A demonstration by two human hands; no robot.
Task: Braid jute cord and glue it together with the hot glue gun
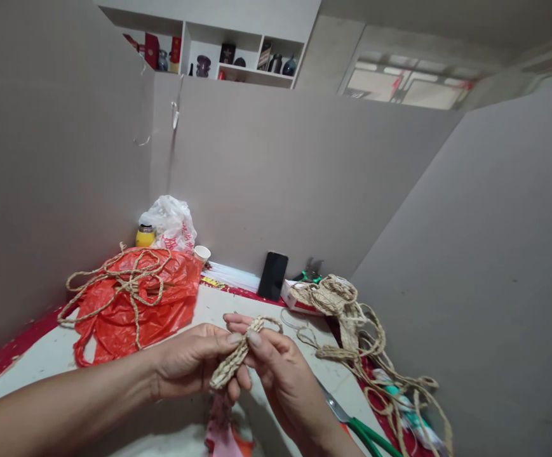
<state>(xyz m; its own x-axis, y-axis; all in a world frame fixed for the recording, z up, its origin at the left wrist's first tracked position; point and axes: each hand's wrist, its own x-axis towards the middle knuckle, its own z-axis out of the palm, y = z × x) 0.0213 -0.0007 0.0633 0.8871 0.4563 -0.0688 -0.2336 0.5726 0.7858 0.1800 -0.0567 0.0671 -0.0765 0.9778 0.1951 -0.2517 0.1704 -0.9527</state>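
Between my two hands is a small bundle of braided straw cord (232, 367), its strands lying side by side at a slant. My left hand (198, 355) pinches it from the left with the thumb on top. From the right, my right hand (276, 362) grips its upper end, thumb pressed near the left thumb. A loop of cord (274, 322) curves out above the right fingers. Scissors with green handles (364, 435) lie beside my right wrist, partly hidden by it. Below the bundle shows a piece of pink cloth (221, 428).
A red plastic bag (175, 285) with loose braided cord (133, 279) lies at left. Behind it are a white plastic bag (168, 219), yellow jar (145, 236) and paper cup (202, 253). A phone (272, 276) leans on the grey partition (266, 171). Tangled cord (352, 317) spreads right, near green-handled pliers (311, 271).
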